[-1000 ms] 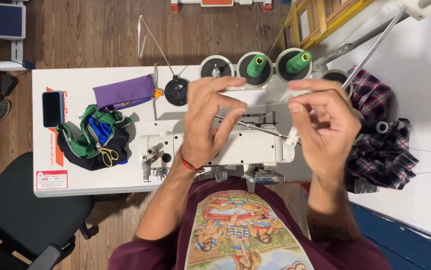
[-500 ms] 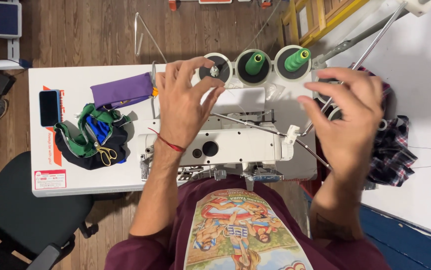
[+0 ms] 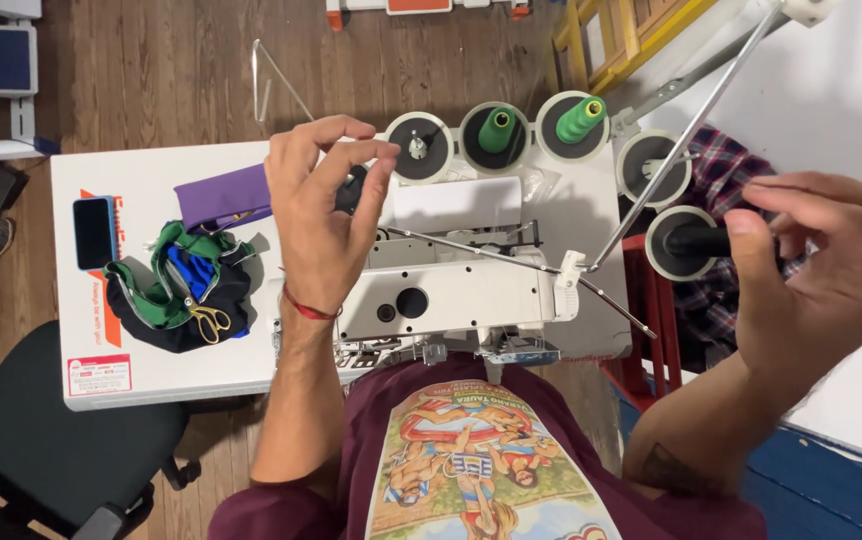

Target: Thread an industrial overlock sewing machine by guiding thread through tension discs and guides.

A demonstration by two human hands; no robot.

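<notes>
Sewing machine (image 3: 456, 290): white, at the near edge of the white table (image 3: 151, 375), just beyond the person's chest.
Left hand (image 3: 323, 215): raised over the machine's left end, fingers curled, thumb and forefinger nearly pinched; whether they hold thread I cannot tell.
Right hand (image 3: 816, 265): off the table's right edge, loosely curled beside a black spool (image 3: 691, 242), gripping nothing visible.
Green thread cones (image 3: 541, 122): along the far edge.
Fabric heap (image 3: 186, 285): left, with scissors (image 3: 213, 320).
Open room: bare tabletop near the left front corner.
</notes>
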